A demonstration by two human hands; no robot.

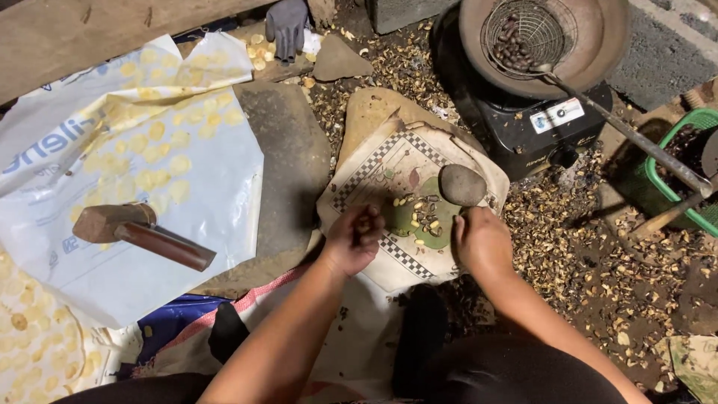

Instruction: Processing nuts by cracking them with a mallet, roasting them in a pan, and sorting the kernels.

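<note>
A wooden mallet [142,233] lies on a white plastic sheet [224,194] at left. The left hand [353,241] is curled, pinching a small seed. Beside it, shelled seeds [422,213] lie on a checkered cloth [374,161]. The right hand [481,243] grips a rounded stone [461,185] over them.

A rustic floor-level nut-processing workshop is indicated by scattered shells [598,254], a gas stove [535,123] with roasting pan [598,37], and a wooden mallet [142,232].
</note>
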